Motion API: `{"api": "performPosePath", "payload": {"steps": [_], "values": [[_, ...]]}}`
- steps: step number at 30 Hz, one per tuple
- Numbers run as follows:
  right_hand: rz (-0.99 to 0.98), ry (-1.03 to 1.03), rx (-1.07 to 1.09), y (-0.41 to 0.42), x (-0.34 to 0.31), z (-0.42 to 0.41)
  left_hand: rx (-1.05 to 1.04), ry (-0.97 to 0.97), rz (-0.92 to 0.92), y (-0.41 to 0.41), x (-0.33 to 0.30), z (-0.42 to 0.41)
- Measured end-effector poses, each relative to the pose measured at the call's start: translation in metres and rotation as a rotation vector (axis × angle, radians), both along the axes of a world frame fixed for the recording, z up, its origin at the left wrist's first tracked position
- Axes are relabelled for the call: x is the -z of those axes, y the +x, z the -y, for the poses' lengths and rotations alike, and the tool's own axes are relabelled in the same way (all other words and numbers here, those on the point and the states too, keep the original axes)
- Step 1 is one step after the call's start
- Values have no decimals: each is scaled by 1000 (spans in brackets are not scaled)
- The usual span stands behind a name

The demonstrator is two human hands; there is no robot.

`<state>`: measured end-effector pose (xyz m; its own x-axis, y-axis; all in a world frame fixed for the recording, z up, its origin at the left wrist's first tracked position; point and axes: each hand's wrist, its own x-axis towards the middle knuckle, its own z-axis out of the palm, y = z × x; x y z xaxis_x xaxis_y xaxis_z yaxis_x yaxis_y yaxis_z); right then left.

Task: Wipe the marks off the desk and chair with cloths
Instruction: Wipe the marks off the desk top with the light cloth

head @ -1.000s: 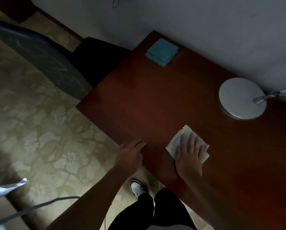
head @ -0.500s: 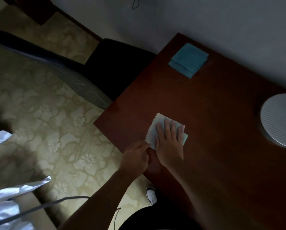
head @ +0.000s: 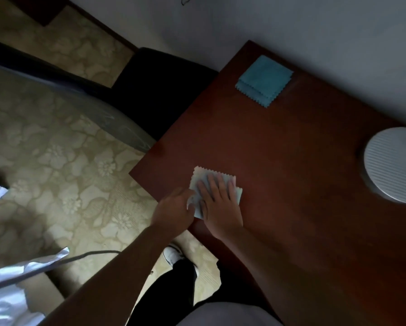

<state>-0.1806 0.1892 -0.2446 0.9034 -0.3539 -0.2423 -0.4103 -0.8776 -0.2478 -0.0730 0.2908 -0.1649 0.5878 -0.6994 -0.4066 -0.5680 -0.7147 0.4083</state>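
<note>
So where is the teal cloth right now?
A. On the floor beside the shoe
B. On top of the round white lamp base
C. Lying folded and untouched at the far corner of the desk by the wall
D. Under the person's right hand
C: the teal cloth lies folded near the desk's far corner, with no hand on it; the right hand presses a different, pale cloth.

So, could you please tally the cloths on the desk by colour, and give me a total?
Pale cloth: 1, flat under the right hand, its near edge touched by the left hand
Teal cloth: 1, folded at the far corner of the desk
Total: 2
</note>
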Motion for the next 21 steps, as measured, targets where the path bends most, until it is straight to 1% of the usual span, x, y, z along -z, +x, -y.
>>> {"api": "performPosePath", "payload": {"steps": [4,7,10,13,17,21], "values": [[-42,-23,9,-19,-3,-33,73,45,-36,3,5,-9],[-66,-42,50,-21,-7,-37,123,36,-43,6,6,-20],[-109,-49,109,-21,-17,-43,162,-6,-82,15,2,-35],[-148,-35,237,-24,-25,-56,240,-49,-97,22,-2,-47],[-153,-33,355,-27,-30,-80,319,-139,-101,32,-6,-49],[-216,-25,380,-28,-26,-84,403,-158,-68,35,-9,-41]]}}
